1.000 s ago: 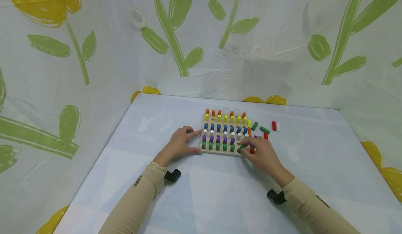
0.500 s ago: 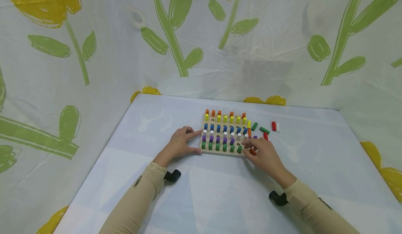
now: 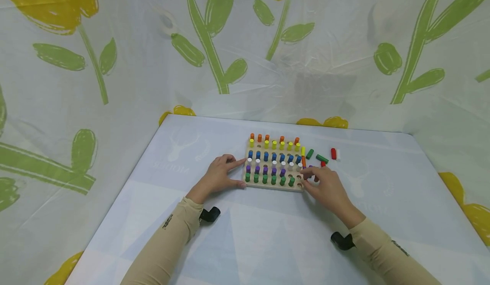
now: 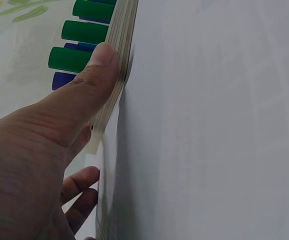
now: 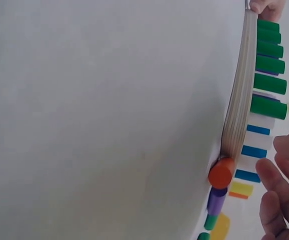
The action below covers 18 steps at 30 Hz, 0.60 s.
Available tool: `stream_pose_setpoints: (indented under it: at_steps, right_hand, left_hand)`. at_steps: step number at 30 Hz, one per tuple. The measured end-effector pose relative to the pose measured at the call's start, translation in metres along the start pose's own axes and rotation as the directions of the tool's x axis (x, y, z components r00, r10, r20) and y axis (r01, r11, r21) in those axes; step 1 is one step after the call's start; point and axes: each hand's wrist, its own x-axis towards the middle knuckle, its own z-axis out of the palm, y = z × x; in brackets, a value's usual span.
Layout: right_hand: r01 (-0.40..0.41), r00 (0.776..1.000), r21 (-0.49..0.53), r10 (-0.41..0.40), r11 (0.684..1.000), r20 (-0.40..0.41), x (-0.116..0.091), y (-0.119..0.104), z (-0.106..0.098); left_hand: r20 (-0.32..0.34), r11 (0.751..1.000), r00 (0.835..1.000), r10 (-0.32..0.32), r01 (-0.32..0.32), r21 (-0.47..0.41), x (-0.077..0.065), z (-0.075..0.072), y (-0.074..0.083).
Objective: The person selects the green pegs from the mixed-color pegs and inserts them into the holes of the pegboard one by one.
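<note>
A wooden pegboard (image 3: 268, 186) bears rows of upright pegs: orange, yellow, blue, white, purple and green. My left hand (image 3: 219, 175) touches its left side with the index fingertip and its near left corner with the thumb. In the left wrist view the thumb (image 4: 97, 67) lies against the board's edge beside a green peg (image 4: 69, 60). Over the near right corner hovers my right hand (image 3: 330, 189), thumb and index finger apart, no peg between them. Close by, the rightmost green peg (image 3: 292, 181) stands upright in the front row. Bare holes show beside it.
Loose pegs lie right of the board, among them a green peg (image 3: 322, 158), a red peg (image 3: 333, 153) and a white peg (image 3: 338, 154). An orange peg (image 5: 221, 172) lies against the board's edge. A patterned sheet (image 3: 325, 76) rises behind the table.
The green peg between my right fingers was tilted; now it stands upright in the front row, released. My right hand has drawn off rightward. The left hand has stayed in place.
</note>
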Motion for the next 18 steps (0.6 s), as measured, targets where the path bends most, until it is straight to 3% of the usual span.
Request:
stream_pose_setpoints:
  at_steps: [18]
  right_hand:
    - [-0.111, 0.993, -0.001, 0.111, 0.994, 0.041, 0.009, 0.019, -0.013]
  left_hand:
    - [-0.003, 1.0, 1.0, -0.002, 0.002, 0.0, 0.001, 0.002, -0.002]
